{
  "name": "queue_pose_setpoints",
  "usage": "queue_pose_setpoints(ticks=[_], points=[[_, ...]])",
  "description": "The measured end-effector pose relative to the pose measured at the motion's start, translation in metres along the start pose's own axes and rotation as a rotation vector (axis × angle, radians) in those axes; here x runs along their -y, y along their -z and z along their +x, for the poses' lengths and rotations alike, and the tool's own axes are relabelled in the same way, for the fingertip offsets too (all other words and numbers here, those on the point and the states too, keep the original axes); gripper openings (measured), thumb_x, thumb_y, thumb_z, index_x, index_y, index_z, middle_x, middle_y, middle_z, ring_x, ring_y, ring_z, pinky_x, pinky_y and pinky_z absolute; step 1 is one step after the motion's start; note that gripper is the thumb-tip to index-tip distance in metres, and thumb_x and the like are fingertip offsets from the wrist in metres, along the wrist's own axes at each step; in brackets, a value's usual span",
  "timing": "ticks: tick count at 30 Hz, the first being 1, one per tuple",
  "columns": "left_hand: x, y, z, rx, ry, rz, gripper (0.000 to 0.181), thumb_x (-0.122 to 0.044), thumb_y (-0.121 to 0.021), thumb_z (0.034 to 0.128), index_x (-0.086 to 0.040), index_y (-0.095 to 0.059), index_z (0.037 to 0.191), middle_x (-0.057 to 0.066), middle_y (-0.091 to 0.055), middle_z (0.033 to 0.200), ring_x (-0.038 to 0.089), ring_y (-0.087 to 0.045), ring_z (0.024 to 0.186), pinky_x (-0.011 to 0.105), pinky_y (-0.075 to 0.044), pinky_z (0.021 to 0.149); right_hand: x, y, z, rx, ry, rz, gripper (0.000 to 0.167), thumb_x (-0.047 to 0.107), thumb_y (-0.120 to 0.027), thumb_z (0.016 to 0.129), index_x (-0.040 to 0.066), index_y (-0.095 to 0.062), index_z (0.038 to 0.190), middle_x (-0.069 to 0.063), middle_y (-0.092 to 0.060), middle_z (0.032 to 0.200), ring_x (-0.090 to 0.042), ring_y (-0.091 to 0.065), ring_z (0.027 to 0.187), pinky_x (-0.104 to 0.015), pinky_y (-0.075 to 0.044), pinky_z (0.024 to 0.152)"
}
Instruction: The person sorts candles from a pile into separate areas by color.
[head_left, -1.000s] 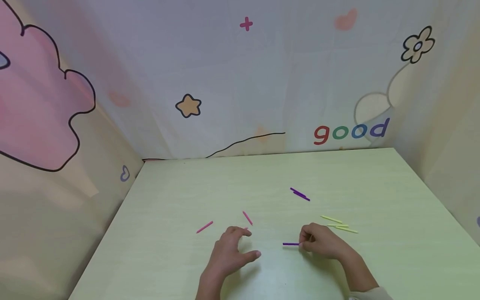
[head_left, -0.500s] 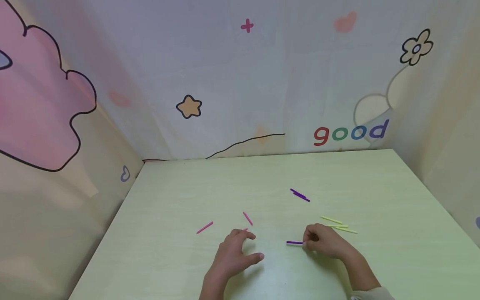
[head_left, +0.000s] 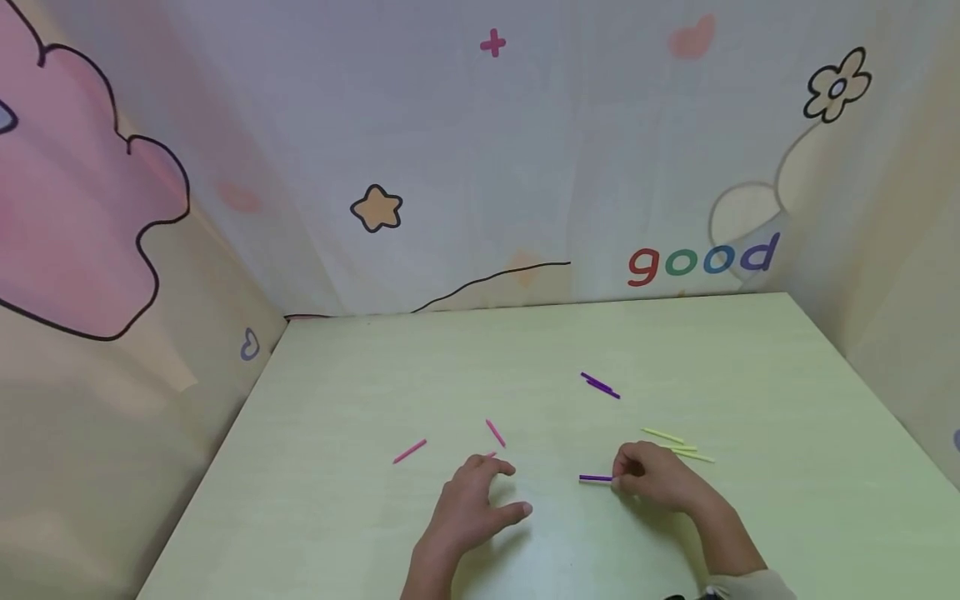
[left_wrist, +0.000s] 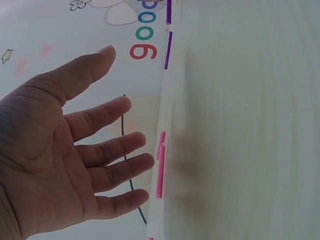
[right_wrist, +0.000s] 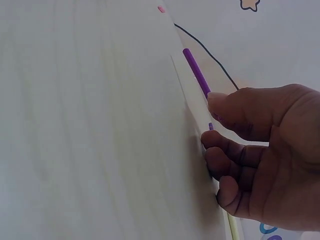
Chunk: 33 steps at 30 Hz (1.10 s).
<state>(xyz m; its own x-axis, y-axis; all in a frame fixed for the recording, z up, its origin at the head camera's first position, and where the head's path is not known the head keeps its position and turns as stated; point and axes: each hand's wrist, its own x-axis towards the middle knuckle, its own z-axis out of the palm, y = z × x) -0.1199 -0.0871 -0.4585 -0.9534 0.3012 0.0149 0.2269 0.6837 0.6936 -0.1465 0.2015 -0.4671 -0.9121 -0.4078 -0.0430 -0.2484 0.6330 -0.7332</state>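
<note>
My right hand (head_left: 656, 477) pinches one end of a thin purple stick (head_left: 596, 478) between thumb and curled fingers, the free end pointing left. In the right wrist view the purple stick (right_wrist: 196, 73) slants up from under the thumb. Spread and holding nothing, my left hand (head_left: 474, 508) hovers above the table, with thumb and fingers apart. Just beyond its fingertips lie a pink stick (head_left: 495, 432) and a second one, mostly hidden behind the hand. Farther left there is another pink stick (head_left: 409, 451). The left wrist view shows the open palm (left_wrist: 50, 155).
Two purple sticks (head_left: 600, 385) lie side by side farther back on the pale table (head_left: 360, 375). Several yellow sticks (head_left: 663, 436) are just beyond the right hand, partly covered by it. A printed cloth (head_left: 450, 150) hangs behind and at the sides.
Carrying the purple stick, my right hand has shifted slightly right and away from me. The left hand has drifted a little to the right, still spread. The loose sticks stay in place.
</note>
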Motion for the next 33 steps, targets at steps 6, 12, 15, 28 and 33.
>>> queue_pose_setpoints(ticks=[6, 12, 15, 28, 33], points=[[-0.004, -0.001, 0.003, 0.006, -0.011, 0.006, 0.045, -0.038, -0.075, 0.0738, -0.012, -0.063, 0.109, 0.007, -0.052, 0.119, 0.032, -0.050, 0.109, 0.047, -0.041, 0.084, -0.002, 0.004, -0.002, -0.012, 0.006, 0.005, 0.012, 0.001, -0.064, 0.080, 0.010, -0.057, 0.078, 0.005, -0.050, 0.071, -0.014, -0.045, 0.069, -0.028, -0.038, 0.060], [-0.008, -0.002, 0.006, 0.010, -0.033, 0.030, 0.045, -0.039, -0.075, 0.0736, -0.014, -0.063, 0.109, 0.003, -0.053, 0.114, 0.028, -0.054, 0.100, 0.044, -0.042, 0.083, -0.006, 0.009, -0.006, -0.037, -0.006, 0.013, 0.011, 0.001, -0.064, 0.081, 0.009, -0.057, 0.078, 0.004, -0.050, 0.071, -0.014, -0.045, 0.069, -0.028, -0.038, 0.061], [-0.011, -0.004, 0.008, 0.015, -0.044, 0.038, 0.045, -0.039, -0.075, 0.0734, -0.014, -0.063, 0.109, 0.003, -0.053, 0.115, 0.026, -0.055, 0.099, 0.042, -0.043, 0.083, -0.009, 0.013, -0.010, -0.044, -0.027, 0.033, 0.010, 0.001, -0.064, 0.082, 0.008, -0.058, 0.079, 0.002, -0.052, 0.073, -0.015, -0.046, 0.071, -0.030, -0.039, 0.062], [-0.021, -0.015, 0.014, 0.010, -0.077, 0.055, 0.043, -0.039, -0.076, 0.0740, -0.016, -0.064, 0.108, -0.002, -0.054, 0.111, 0.023, -0.052, 0.104, 0.040, -0.042, 0.083, -0.018, 0.027, -0.023, -0.062, -0.080, 0.079, 0.007, 0.001, -0.062, 0.083, 0.007, -0.058, 0.082, -0.001, -0.054, 0.079, -0.019, -0.051, 0.075, -0.031, -0.043, 0.064], [-0.025, -0.019, 0.018, 0.001, -0.097, 0.059, 0.042, -0.039, -0.075, 0.0747, -0.016, -0.064, 0.108, -0.003, -0.053, 0.111, 0.020, -0.051, 0.105, 0.043, -0.039, 0.087, -0.017, 0.033, -0.021, -0.080, -0.107, 0.069, 0.006, 0.002, -0.062, 0.084, 0.006, -0.058, 0.083, -0.002, -0.054, 0.079, -0.019, -0.050, 0.074, -0.033, -0.043, 0.061]])
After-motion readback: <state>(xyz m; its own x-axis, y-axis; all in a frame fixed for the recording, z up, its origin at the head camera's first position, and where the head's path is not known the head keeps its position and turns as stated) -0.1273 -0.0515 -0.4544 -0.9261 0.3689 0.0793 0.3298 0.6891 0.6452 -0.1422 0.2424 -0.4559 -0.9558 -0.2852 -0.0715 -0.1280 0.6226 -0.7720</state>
